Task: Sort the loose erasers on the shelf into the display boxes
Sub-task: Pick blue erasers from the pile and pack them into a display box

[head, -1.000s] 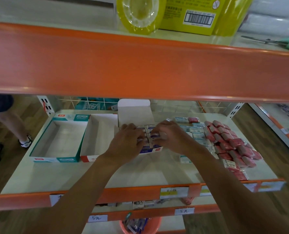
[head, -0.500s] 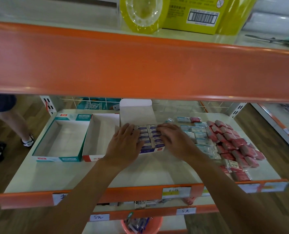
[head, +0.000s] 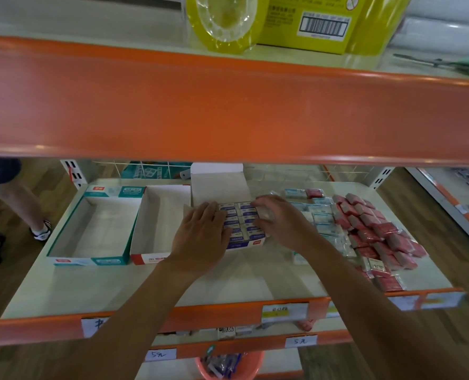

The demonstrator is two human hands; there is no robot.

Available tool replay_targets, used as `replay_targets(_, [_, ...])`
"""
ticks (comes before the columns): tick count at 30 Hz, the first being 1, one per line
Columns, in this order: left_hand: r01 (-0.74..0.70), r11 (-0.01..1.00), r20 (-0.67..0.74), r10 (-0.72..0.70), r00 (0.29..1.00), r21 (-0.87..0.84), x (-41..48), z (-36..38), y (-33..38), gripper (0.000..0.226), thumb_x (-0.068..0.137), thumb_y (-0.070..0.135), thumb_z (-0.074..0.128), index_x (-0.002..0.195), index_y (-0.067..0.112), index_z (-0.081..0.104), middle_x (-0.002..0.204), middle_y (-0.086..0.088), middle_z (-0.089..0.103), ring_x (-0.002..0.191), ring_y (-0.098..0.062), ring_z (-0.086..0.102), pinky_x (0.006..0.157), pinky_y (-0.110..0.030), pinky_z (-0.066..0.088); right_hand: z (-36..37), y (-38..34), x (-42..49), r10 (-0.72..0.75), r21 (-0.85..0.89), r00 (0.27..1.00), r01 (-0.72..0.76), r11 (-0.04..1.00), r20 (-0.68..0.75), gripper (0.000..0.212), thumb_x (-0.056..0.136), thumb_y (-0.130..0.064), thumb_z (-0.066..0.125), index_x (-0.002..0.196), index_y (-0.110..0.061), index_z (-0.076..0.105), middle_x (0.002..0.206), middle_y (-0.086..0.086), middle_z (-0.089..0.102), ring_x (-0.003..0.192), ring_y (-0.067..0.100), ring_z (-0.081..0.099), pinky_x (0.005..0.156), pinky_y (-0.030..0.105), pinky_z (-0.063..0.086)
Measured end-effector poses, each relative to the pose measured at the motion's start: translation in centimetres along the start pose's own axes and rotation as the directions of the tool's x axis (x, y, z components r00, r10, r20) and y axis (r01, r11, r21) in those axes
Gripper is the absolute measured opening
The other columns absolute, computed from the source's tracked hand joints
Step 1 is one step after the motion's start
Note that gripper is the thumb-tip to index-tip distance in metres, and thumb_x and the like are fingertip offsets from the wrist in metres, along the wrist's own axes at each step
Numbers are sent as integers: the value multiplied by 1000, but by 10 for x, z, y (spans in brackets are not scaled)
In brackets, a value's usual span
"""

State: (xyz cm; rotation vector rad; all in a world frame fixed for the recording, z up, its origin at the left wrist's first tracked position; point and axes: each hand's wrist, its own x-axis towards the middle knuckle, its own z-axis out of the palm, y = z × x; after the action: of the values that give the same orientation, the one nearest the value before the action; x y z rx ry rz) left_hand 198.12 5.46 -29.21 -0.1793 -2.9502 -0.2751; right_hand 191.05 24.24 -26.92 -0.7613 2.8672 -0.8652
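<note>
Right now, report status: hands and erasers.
Left hand flat on boxed erasers. Right hand at their right side, grip unclear. Pink erasers loose; teal box empty.

Left hand (head: 200,237) flat on blue-and-white erasers (head: 241,218) in the open display box (head: 216,185). Right hand (head: 282,220) bent over the right column, grip unclear. Loose pink erasers (head: 375,229) lie beside it.

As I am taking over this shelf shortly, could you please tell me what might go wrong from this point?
The blue-and-white erasers look tightly packed in their flap-top box. Pressure from the left hand and right hand could buckle a row.
The pink erasers are heaped close to the front edge of the shelf, beside the right forearm. A sweep might push some off.
Pale blue erasers lie against the pink ones, so kinds could get mixed.
</note>
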Motion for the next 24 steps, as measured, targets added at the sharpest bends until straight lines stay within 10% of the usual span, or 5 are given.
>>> replay_targets(13, [-185, 976, 279, 147, 949, 114, 11, -9, -12, 91, 75, 60, -20, 152, 19, 6, 160, -6, 6, 147, -22, 6, 118, -36, 7, 9, -4, -6, -98, -336, 995, 97, 937, 16, 39, 98, -31, 45, 134, -18, 54, 139, 0, 52, 136, 25, 34, 109, 47, 32])
replay_targets(24, [-75, 995, 224, 59, 973, 62, -4, -6, 13, 61, 101, 47, 17, 151, 14, 11, 160, -8, 4, 147, -22, -1, 120, -38, 3, 13, -5, -12, -157, -326, 984, 178, 929, 89, 43, 101, -35, 40, 140, -20, 47, 148, -1, 42, 141, 18, 31, 114, 36, 26])
